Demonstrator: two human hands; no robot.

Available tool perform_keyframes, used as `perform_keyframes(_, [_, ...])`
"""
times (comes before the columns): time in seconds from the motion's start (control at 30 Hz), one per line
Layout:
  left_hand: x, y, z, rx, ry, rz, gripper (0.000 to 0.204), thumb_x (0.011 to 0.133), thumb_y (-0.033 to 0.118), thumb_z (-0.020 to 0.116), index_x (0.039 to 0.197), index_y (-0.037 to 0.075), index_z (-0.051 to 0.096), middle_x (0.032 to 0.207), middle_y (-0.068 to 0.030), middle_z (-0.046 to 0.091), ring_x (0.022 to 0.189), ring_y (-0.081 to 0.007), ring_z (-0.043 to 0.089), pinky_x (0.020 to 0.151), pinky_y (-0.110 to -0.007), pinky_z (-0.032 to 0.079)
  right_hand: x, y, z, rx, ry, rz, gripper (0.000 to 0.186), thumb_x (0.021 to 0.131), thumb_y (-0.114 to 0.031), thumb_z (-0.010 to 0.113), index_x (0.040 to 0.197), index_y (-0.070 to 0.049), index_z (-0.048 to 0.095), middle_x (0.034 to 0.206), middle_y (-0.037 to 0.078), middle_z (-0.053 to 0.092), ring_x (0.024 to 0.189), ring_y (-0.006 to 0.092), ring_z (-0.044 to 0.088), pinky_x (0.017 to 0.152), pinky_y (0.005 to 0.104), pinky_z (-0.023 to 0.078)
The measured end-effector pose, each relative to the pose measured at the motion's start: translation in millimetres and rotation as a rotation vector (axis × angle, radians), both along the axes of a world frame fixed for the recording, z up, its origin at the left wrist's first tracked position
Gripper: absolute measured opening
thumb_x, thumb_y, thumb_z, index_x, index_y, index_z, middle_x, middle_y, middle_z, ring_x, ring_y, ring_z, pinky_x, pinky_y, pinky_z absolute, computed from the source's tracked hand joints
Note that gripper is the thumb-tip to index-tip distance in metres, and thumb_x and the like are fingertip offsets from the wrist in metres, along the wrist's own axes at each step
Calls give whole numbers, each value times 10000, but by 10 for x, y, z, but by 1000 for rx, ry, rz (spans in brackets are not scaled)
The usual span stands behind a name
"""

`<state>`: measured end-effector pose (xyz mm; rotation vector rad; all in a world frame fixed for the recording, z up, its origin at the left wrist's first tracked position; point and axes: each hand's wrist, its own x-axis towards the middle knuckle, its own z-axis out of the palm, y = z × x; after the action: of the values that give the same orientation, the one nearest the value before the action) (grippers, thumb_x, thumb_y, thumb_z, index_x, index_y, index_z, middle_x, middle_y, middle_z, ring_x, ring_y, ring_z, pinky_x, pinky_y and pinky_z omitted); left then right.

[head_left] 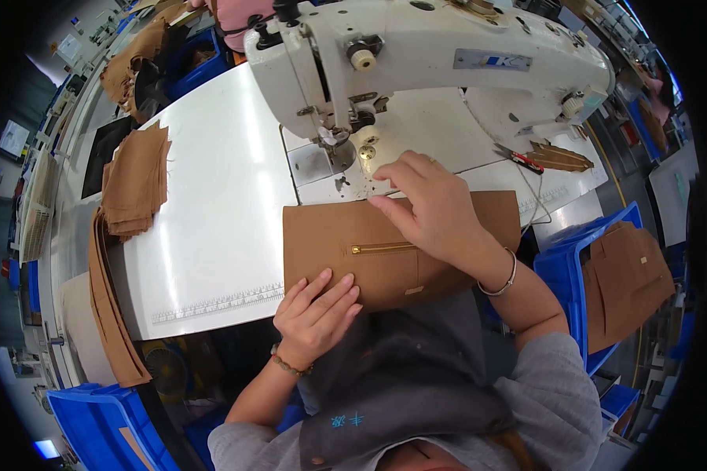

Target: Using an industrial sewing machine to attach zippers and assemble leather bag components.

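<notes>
A brown fabric panel [385,280] lies at the front edge of the sewing table, its near edge hanging over my lap. It has a short gold zipper [383,249] and a small light label [414,290]. My left hand [319,314] rests flat on the panel's lower left part, fingers stretched out. Above the panel's upper edge is my right hand [428,200], its thumb and forefinger curved and apart, with nothing visible between them. Just beyond stands the white sewing machine [298,86]; its needle area [339,149] is a little away from the panel.
Stacked brown fabric pieces [137,184] and long brown strips [110,306] lie at left. Red-handled thread snips [525,161] sit under the machine arm, near a brown scrap [562,157]. Blue bins stand at right [562,267] and lower left [106,424]. A person in pink [242,17] is behind.
</notes>
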<state>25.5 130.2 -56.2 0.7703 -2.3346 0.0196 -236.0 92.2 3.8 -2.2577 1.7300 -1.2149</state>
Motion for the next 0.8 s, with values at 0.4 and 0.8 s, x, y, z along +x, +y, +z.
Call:
perform_keyframes(0.4, [272,8,-15,-168,114,10,337,1059,150,581,1315,-52,665,1396,-223,652,1303,-439,603,1137,-534,436,-198,139,11,-70,196,149,351,845,-363,779,953,-108,564,940,53,592,794,254,685,625,383,545])
perform_keyframes(0.8, [366,-218,89,-163,241,431,453,1064,275,633,1414,-10,603,1484,-261,550,1352,-443,538,1134,-568,426,-2950,3176,763,-618,-49,-1454,377,986,-369,752,1003,-7,645,808,44,653,712,121,557,652,287,482])
